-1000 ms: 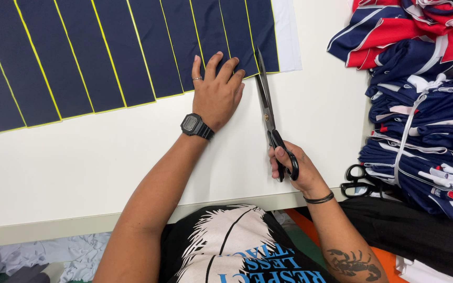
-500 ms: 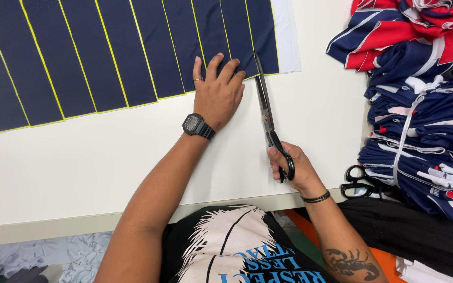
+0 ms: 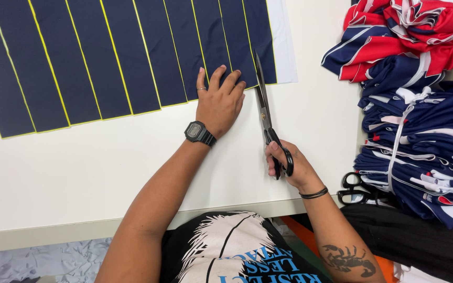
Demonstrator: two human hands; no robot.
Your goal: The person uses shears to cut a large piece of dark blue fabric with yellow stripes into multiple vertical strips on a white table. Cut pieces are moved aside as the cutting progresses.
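The left hand lies flat and open on the near edge of a dark blue cloth, with the fingers spread and pressing it on the white table; it grasps nothing. The cloth is marked with thin yellow lines and covers the far left part of the table, and a strip of white cloth shows at its right edge. The right hand is clenched around the black handles of the scissors, just to the right of the left hand. The blades point away from the person and their tips reach into the near right edge of the blue cloth. A second pair of black scissors lies at the right edge of the table, near the right wrist. On the right there is a pile of folded blue, red and white clothes.
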